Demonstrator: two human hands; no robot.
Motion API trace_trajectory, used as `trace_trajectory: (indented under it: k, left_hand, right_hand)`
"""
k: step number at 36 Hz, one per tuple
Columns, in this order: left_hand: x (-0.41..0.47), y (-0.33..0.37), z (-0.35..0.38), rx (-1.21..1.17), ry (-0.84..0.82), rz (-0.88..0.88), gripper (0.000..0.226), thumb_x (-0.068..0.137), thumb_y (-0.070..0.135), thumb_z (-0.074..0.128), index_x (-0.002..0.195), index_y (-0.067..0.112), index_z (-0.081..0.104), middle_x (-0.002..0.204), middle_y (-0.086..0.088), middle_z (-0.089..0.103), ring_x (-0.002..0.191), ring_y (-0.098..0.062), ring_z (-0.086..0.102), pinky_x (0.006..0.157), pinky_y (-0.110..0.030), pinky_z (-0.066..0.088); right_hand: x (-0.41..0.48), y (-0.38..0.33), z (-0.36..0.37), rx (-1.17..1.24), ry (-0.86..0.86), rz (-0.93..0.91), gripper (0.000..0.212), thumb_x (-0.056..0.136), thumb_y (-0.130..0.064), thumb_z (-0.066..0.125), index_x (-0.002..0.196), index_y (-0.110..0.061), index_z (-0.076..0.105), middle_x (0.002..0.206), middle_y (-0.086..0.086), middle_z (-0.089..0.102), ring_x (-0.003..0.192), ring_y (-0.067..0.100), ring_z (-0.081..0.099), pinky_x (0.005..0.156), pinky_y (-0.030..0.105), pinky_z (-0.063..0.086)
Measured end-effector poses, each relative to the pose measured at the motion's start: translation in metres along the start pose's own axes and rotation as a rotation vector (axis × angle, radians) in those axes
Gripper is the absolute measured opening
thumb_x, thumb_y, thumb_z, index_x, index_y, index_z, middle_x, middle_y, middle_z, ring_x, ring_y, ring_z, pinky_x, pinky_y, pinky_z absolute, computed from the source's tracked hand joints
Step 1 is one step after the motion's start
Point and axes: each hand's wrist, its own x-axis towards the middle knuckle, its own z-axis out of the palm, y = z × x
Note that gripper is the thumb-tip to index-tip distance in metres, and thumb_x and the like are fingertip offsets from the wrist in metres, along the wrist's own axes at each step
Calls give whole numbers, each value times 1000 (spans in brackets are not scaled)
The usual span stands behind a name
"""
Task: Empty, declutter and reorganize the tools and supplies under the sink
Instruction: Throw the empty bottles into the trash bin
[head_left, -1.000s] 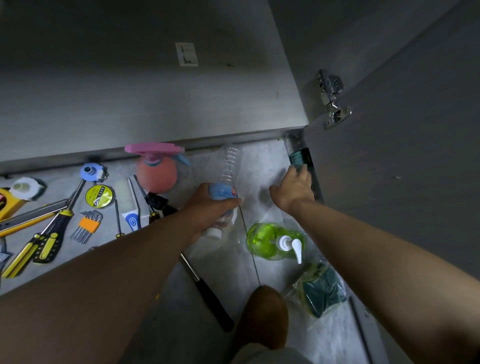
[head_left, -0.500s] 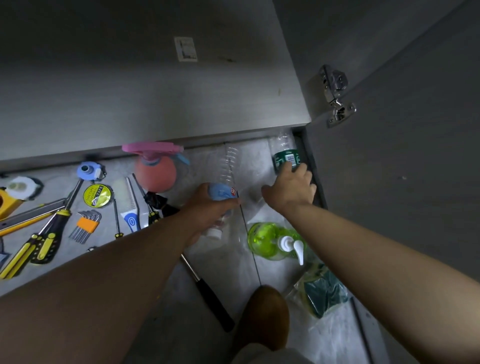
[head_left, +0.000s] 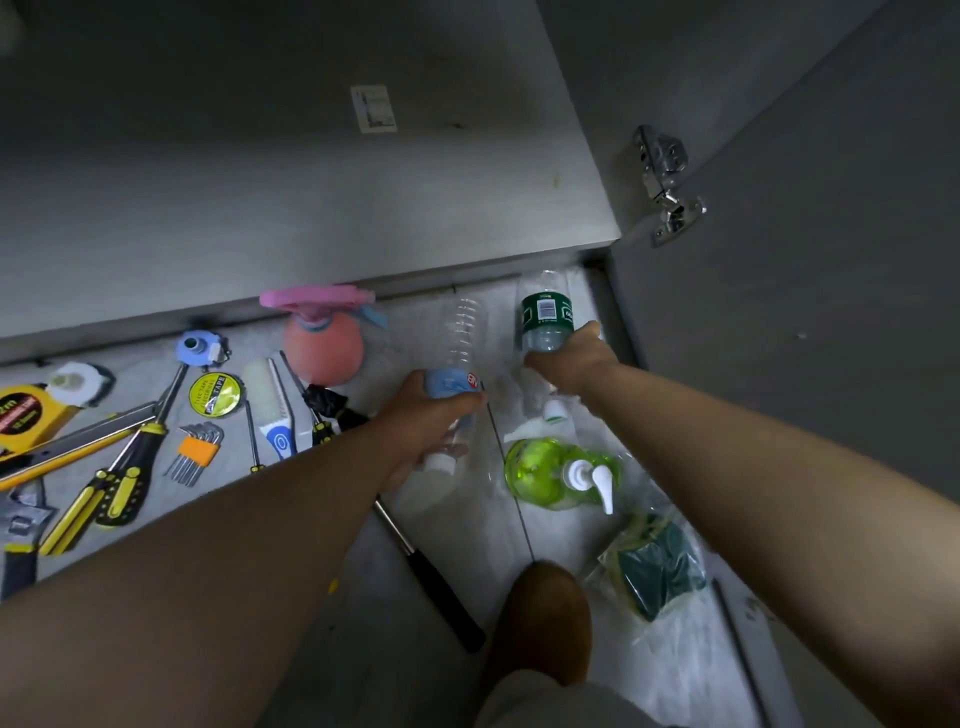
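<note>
My left hand (head_left: 423, 415) grips a clear plastic bottle with a blue label (head_left: 460, 358), its white cap pointing toward me. My right hand (head_left: 569, 364) holds a clear bottle with a green label (head_left: 545, 314), pulled out from the dark gap beside the cabinet base. Both bottles lie low over the pale floor. A green pump soap bottle (head_left: 550, 473) lies just below my right wrist. A pink spray bottle (head_left: 322, 338) stands against the cabinet base to the left.
Tools spread on the floor at left: yellow tape measure (head_left: 26, 410), yellow-handled screwdrivers (head_left: 114, 493), hex keys (head_left: 195, 449), tape roll (head_left: 215, 393), brush (head_left: 272, 410). A bagged green sponge (head_left: 657, 569) lies lower right. The open cabinet door (head_left: 779, 338) stands right, with a hinge (head_left: 667, 182).
My right hand has drawn the green-labelled bottle out of the gap by the door and leftward into full view. My left hand has kept hold of the blue-labelled bottle.
</note>
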Motion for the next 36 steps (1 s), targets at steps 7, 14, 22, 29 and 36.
trace_trajectory:
  k: [7, 14, 22, 29, 36]
  left_hand:
    - [-48, 29, 20, 118, -81, 6, 46, 82, 26, 84, 116, 4, 62, 89, -18, 67, 66, -25, 66, 77, -59, 60]
    - [-145, 84, 49, 241, -134, 127, 55, 84, 34, 81, 122, 2, 56, 82, -17, 65, 69, -27, 61, 57, -34, 54]
    - [-265, 128, 96, 550, -219, 253, 40, 84, 23, 77, 118, 11, 62, 98, -7, 61, 72, -15, 60, 63, -27, 58]
    - [-346, 105, 155, 881, -357, 336, 38, 80, 22, 83, 108, 2, 66, 100, -15, 68, 77, -24, 68, 77, -42, 64]
    - [-393, 59, 213, 1108, -417, 456, 58, 72, 43, 89, 112, 6, 70, 100, -11, 64, 67, -24, 71, 67, -33, 64]
  right_hand:
    - [-49, 3, -59, 327, -48, 40, 74, 88, -31, 69, 142, -12, 23, 117, 10, 49, 93, 33, 64, 39, 28, 51]
    - [-153, 43, -140, 227, 71, -148, 44, 90, -36, 66, 115, -7, 44, 102, 15, 63, 53, 28, 67, 58, 46, 63]
    - [-300, 115, -211, -120, 366, -340, 31, 86, -40, 62, 106, -18, 54, 68, 1, 65, 46, 20, 68, 58, 32, 60]
    - [-399, 193, -245, -149, 441, -364, 36, 78, -46, 78, 96, -22, 58, 83, -3, 66, 73, 19, 67, 70, 31, 54]
    - [-453, 288, -247, -47, 375, -195, 22, 83, -33, 72, 93, -16, 63, 71, 3, 65, 38, 13, 60, 47, 20, 47]
